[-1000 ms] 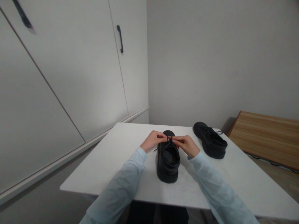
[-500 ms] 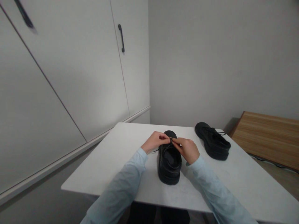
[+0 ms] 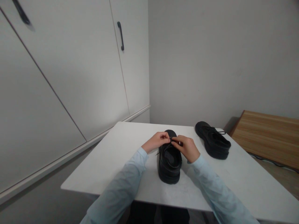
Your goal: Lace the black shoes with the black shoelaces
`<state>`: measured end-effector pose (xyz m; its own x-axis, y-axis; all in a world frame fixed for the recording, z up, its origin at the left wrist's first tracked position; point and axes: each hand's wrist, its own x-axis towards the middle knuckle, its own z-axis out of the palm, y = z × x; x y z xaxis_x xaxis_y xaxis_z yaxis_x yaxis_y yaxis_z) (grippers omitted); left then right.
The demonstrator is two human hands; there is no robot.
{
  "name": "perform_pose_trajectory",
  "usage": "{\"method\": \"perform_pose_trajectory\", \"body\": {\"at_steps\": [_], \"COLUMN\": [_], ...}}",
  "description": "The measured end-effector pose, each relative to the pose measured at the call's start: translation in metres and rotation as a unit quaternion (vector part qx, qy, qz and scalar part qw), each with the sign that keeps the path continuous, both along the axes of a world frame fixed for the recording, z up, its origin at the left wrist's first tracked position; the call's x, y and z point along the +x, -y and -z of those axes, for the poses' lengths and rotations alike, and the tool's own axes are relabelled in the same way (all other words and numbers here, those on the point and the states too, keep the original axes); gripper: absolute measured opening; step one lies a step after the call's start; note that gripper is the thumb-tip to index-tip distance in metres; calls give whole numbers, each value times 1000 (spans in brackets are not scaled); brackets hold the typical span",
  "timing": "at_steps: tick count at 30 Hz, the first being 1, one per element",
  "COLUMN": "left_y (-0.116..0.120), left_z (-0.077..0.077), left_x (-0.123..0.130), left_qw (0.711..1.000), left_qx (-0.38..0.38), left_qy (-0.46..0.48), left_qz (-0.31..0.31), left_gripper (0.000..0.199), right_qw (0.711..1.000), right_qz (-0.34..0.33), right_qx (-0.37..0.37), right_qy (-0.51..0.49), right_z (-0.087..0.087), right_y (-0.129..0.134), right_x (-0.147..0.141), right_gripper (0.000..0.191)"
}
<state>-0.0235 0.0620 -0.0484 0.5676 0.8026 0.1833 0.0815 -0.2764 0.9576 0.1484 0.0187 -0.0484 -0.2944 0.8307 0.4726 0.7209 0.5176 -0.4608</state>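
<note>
A black lace-up shoe (image 3: pixel 170 169) stands on the white table with its heel toward me and its toe pointing away. Over its lacing, my left hand (image 3: pixel 158 140) pinches the dark shoelace (image 3: pixel 170 139) from the left. From the other side my right hand (image 3: pixel 187 147) pinches the lace too, its fingertips close to those of the left. A loose lace end (image 3: pixel 158 153) sticks out at the shoe's left side. My fingers partly cover the lacing, so the exact shape of the lace between them is hidden.
A second black shoe (image 3: pixel 216 146) rests at the back right of the white table (image 3: pixel 112 161), its lace in a loop. White cabinets with dark handles (image 3: pixel 121 35) line the left. A wood-grain board (image 3: pixel 268 133) lies beyond the table's right edge.
Both hands stay over the lacing with only small finger movements. The right fingers have shifted slightly. The loose lace end at the left hangs closer to the shoe.
</note>
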Motion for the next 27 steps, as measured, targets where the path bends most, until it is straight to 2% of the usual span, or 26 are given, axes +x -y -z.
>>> {"method": "perform_pose_trajectory", "body": {"at_steps": [5,12,18,27], "left_y": [2,6,7,5], "left_z": [-2,-4,-6,-3], "left_x": [0,0,-1,-1], "left_qw": [1000,999,995,996], "left_qx": [21,30,89,79], "left_qy": [-7,-19,-32,-19], "left_qz": [5,4,-22,-34], "left_gripper": [14,11,11,10], "right_qw": [991,956,938,920], "right_qz": [-17,-30,-27,-35], "right_qx": [-62,-175,-212,-244], "right_qy": [-114,-232,-274,-305], "right_z": [0,-2,-6,-5], "right_y": [-5,-7,-5,-7], "right_x": [1,-3,-7,-5], "right_gripper": [19,23,25,20]}}
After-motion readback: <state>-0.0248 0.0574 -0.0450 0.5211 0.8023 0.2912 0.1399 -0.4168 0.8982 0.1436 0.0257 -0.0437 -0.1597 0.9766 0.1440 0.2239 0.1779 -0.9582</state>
